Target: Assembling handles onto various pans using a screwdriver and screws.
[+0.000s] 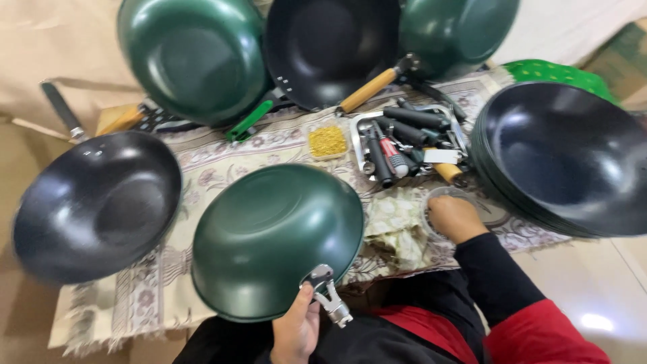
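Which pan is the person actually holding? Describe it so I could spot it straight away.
On the patterned cloth, look nearest the person: the upside-down dark green wok in the middle. The left hand grips the bare metal handle bracket at its rim. Unlike its neighbours, it has no wooden or green handle fitted.

Low table (593, 269) under a floral cloth (222, 158); on the cloth: woks at left edge (94, 202), far edge (330, 47) and right edge (566, 155), tool tray (360, 125) mid-table.
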